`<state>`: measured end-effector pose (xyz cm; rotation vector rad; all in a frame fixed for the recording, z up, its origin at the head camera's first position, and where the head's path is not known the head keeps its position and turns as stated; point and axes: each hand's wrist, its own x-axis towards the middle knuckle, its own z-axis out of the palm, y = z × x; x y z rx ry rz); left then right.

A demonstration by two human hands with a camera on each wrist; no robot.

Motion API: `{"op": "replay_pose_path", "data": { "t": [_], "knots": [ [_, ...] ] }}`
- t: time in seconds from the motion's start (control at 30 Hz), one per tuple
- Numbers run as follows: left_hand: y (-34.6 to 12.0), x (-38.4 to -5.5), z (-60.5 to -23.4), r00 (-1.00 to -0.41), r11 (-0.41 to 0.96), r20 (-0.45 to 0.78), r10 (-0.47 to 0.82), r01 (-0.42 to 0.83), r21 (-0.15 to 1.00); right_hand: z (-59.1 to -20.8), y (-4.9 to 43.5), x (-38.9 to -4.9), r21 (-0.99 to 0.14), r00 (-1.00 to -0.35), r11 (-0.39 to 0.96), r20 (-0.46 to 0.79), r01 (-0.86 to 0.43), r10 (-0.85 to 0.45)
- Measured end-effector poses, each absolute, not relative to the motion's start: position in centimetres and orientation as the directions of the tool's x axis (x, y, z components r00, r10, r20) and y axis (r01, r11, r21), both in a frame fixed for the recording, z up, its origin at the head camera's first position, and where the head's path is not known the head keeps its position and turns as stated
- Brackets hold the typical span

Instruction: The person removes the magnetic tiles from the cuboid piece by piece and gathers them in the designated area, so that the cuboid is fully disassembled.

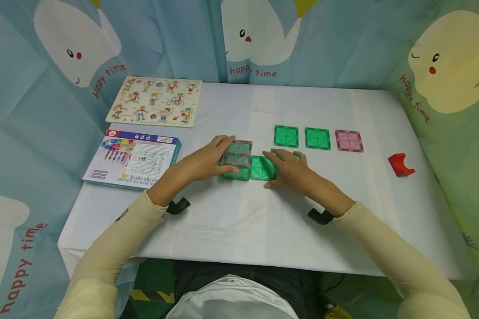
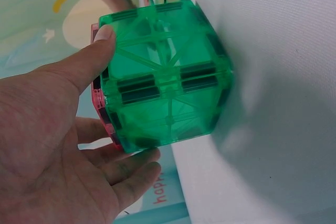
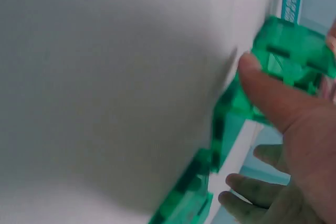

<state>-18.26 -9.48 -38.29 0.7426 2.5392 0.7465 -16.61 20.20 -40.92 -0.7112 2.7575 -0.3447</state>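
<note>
Gripping a translucent block of magnetic tiles [image 2: 168, 72], the left hand [image 1: 202, 160] has its thumb on one green side and its fingers spread round the opposite one, near the middle of the white-covered table [image 1: 239, 217]; the block's walls are green, a pink tile [image 1: 239, 147] caps it in the head view, and it reads as a small hollow container, though what, if anything, lies inside cannot be made out through the tinted plastic. Just to its right is a green lattice piece [image 1: 261, 169], with the right hand [image 1: 293, 172] over its right part, the thumb at the near edge and the loosely bent fingers at the far one; whether they pinch it or only touch it, I cannot tell. Beyond the right hand three loose tiles lie flat in a row, spaced apart: a green square [image 1: 286, 136], a second green square [image 1: 317, 138] and a pink square [image 1: 349, 141]. Farther right, near the table's edge, sits a red piece with a curved notch [image 1: 400, 165]. On the left side lies a printed cardboard box [image 1: 145, 155], its broad printed face up and its contents hidden, and just behind it a picture board with small cartoon figures [image 1: 153, 102]. Blue curtains [image 1: 175, 48] printed with white characters and "happy time" stand behind the table
</note>
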Motion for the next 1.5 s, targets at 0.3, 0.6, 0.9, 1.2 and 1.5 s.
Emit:
{"op": "replay_pose_path", "data": {
  "t": [0.3,0.6,0.9,1.2,1.5],
  "knots": [
    [-9.5,-18.1,-38.4,-0.787,0.712,-0.188,0.587,0.391,0.584,-41.2,19.4,-16.8,-0.232,-0.847,0.863,-0.196,-0.450,-0.494],
    [-9.5,-18.1,-38.2,-0.788,0.714,-0.191,0.585,0.389,0.583,-41.3,19.6,-16.3,-0.219,-0.832,0.821,-0.062,-0.528,-0.552],
    [-9.5,-18.1,-38.2,-0.785,0.720,-0.208,0.583,0.382,0.579,-40.3,21.1,-15.8,-0.269,-0.820,0.784,0.042,-0.560,-0.571],
    [-9.5,-18.0,-38.1,-0.780,0.715,-0.202,0.592,0.392,0.579,-38.4,26.4,-16.3,-0.352,-0.871,0.807,0.054,-0.474,-0.488],
    [-9.4,-18.0,-38.1,-0.779,0.717,-0.208,0.591,0.390,0.578,-37.2,32.5,-16.5,-0.358,-0.930,0.892,-0.135,-0.276,-0.342]
  ]
}}
